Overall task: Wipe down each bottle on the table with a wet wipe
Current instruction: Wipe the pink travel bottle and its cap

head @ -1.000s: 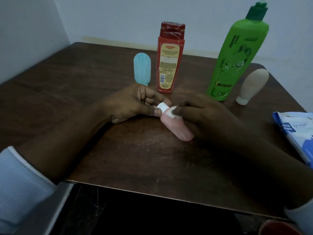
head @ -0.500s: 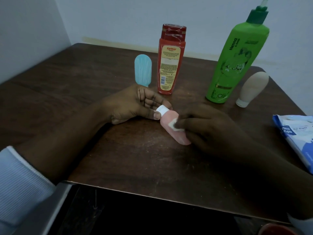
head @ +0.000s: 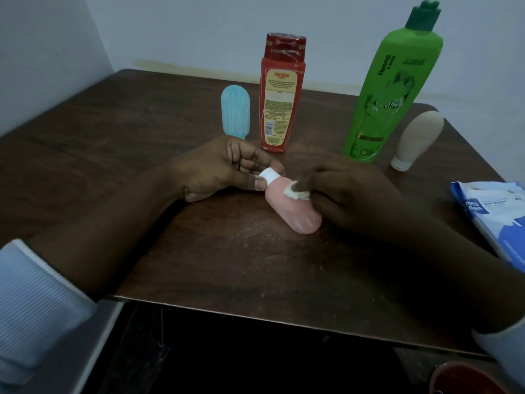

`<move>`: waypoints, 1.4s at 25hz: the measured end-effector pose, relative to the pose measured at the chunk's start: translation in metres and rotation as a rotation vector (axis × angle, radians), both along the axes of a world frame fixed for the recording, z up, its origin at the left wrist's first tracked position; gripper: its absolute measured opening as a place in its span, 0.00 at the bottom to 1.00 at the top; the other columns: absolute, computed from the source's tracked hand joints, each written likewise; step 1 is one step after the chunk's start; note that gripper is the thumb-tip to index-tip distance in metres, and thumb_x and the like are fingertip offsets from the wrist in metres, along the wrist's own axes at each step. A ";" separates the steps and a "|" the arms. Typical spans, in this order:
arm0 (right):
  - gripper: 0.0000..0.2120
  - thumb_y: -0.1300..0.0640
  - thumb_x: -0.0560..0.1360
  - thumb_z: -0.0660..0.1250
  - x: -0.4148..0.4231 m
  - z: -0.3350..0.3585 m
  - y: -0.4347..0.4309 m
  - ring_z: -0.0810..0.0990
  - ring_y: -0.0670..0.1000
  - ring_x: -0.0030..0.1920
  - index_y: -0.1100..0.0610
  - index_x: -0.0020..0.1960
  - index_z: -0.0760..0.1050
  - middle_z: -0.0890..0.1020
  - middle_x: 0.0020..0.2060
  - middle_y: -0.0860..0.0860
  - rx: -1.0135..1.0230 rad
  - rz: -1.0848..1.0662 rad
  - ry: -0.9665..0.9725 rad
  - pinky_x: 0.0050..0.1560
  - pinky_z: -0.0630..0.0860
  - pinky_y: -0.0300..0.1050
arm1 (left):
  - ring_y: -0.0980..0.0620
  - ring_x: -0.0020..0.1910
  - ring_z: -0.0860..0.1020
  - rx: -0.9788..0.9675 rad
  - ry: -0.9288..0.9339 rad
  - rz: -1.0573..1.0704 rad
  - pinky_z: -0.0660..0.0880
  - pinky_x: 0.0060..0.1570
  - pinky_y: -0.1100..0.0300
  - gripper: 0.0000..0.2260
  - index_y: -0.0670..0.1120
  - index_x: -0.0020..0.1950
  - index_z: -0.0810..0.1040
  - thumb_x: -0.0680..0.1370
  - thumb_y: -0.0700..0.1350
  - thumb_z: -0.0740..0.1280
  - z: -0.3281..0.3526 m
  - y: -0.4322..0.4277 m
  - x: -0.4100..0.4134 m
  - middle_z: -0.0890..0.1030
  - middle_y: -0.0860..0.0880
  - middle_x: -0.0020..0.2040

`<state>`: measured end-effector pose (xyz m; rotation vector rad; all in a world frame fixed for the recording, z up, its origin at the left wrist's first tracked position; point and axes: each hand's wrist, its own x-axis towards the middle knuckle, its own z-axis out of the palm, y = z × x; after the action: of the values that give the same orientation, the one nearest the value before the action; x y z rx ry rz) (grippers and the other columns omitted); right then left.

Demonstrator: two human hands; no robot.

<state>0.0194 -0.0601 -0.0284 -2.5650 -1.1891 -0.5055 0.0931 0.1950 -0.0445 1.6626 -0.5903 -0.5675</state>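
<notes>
Left hand (head: 227, 169) pinches the white cap (head: 269, 175) of a pink bottle (head: 295, 211) between thumb and curled fingers; the bottle lies on its side near the middle of the tabletop (head: 227, 265), cap end pointing away and to the left. Right hand (head: 349, 197) presses a small folded wet wipe (head: 295, 192) onto the bottle's upper side, fingers curled round the wipe; a blue-and-white wipes pack (head: 494, 217) lies at the right edge. Farther back stand a small blue bottle (head: 235, 112), a red bottle (head: 279, 95) just right of it, a tall green pump bottle (head: 389, 89) and, rightmost, a beige bottle (head: 417, 137) resting cap down.
</notes>
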 end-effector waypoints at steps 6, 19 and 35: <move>0.11 0.64 0.74 0.69 -0.004 -0.006 0.002 0.78 0.52 0.51 0.60 0.56 0.82 0.82 0.52 0.55 -0.100 0.100 -0.026 0.50 0.74 0.45 | 0.48 0.62 0.83 0.008 -0.015 0.016 0.81 0.59 0.59 0.17 0.39 0.62 0.82 0.76 0.27 0.68 0.001 -0.001 0.001 0.86 0.43 0.60; 0.10 0.59 0.77 0.65 0.000 -0.007 0.023 0.77 0.54 0.50 0.58 0.56 0.82 0.80 0.50 0.54 -0.016 0.012 -0.040 0.49 0.73 0.51 | 0.46 0.61 0.84 -0.023 -0.013 0.014 0.81 0.59 0.57 0.16 0.38 0.63 0.82 0.76 0.27 0.68 -0.001 -0.003 -0.003 0.86 0.40 0.59; 0.08 0.57 0.73 0.70 -0.019 0.015 -0.008 0.75 0.40 0.46 0.50 0.50 0.83 0.78 0.47 0.44 -0.196 0.068 0.225 0.44 0.70 0.30 | 0.47 0.62 0.84 0.024 -0.011 0.029 0.82 0.57 0.59 0.17 0.40 0.62 0.82 0.75 0.28 0.70 0.001 -0.001 -0.004 0.86 0.42 0.60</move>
<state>0.0008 -0.0683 -0.0131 -2.6435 -1.2940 -0.0852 0.0893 0.1943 -0.0430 1.6949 -0.5690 -0.5464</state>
